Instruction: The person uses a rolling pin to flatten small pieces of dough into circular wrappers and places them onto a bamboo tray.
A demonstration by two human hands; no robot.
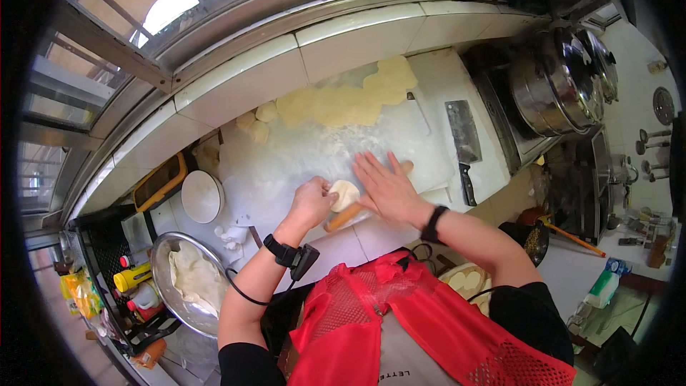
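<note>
My left hand (pixel 316 201) pinches the edge of a small round dough wrapper (pixel 344 195) between thumb and fingers. Beside it, my right hand (pixel 388 187) lies flat across a wooden rolling pin (pixel 343 218), fingers stretched out and not wrapped around it. Both pin ends show past the hand; its middle is hidden. Under them is a pale, floured work mat (pixel 278 166). Thin yellowish dough sheets (pixel 332 107) overlap along its far side. Several small dough pieces (pixel 260 131) sit at the far left.
At right lie a cleaver (pixel 463 134) and a thin rod (pixel 420 115). Steel pots (pixel 546 86) stand on the stove beyond. To the left are a white bowl (pixel 201 197) and a steel basin (pixel 159 246) holding dough (pixel 193 273). Round pieces (pixel 466 281) lie near my right elbow.
</note>
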